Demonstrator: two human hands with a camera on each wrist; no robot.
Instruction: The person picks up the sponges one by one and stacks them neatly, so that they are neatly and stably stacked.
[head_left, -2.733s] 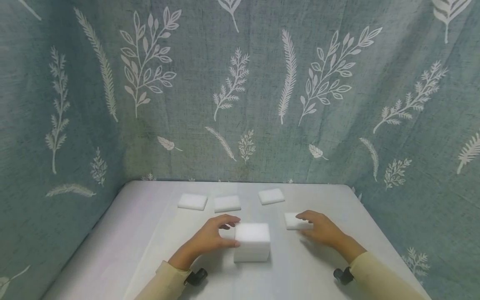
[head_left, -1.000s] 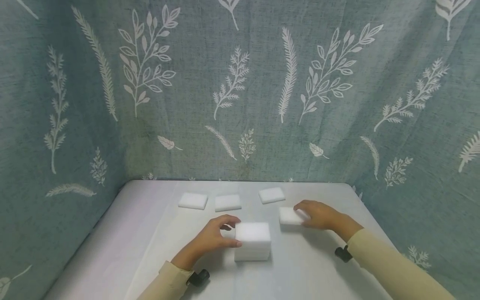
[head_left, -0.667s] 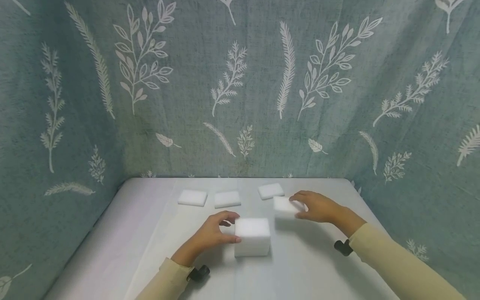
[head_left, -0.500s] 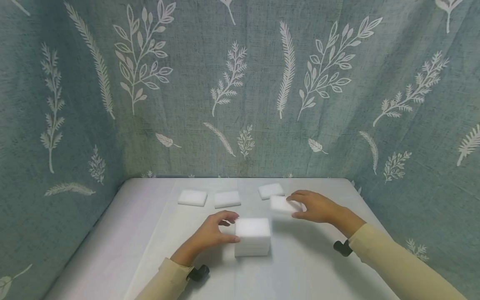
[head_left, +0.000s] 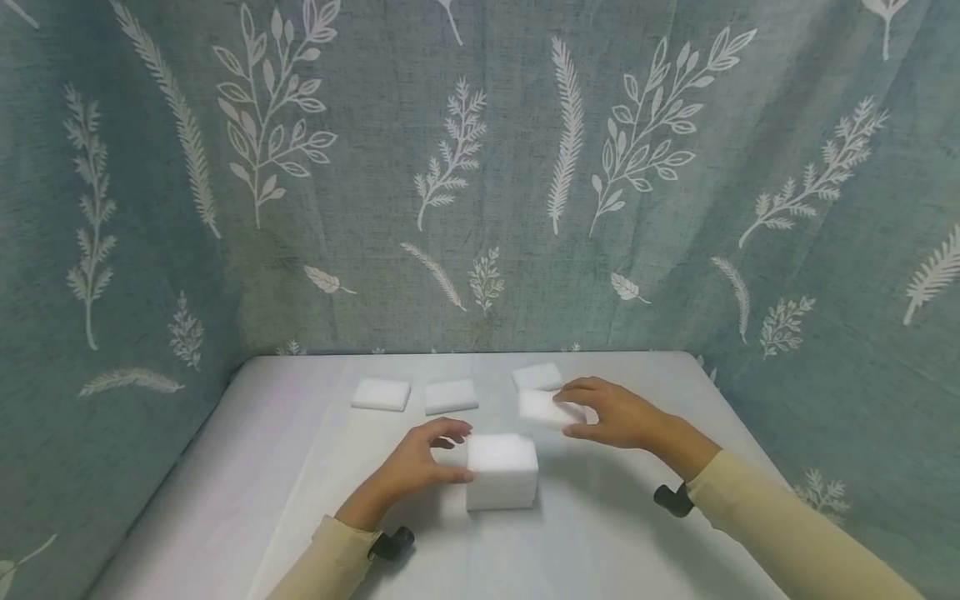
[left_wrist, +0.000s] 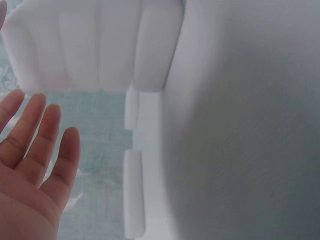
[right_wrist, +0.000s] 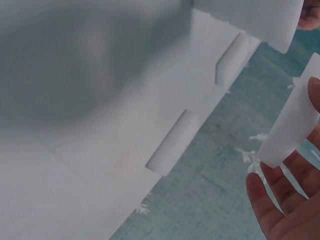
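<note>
A stack of white sponges (head_left: 501,477) stands at the middle of the table, its several layers visible in the left wrist view. At its left side is my left hand (head_left: 411,467), thumb near the front corner and fingers by the back one; in the left wrist view those fingers (left_wrist: 47,130) are extended, tips right at the stack's edge. My right hand (head_left: 618,417) pinches one white sponge (head_left: 534,406) between thumb and fingers, raised above the table to the right and back of the stack. The right wrist view shows this held sponge (right_wrist: 290,122) tilted.
Two loose sponges lie at the back left, a left one (head_left: 381,394) and a right one (head_left: 451,396). Another sponge (head_left: 536,376) lies behind the held one, partly overlapped by it. A leaf-patterned green curtain (head_left: 480,167) hangs around the table's sides and back.
My right hand has taken hold of the right-hand sponge, lifted it off the table and carried it left, closer to the stack. My left hand stays beside the stack.
</note>
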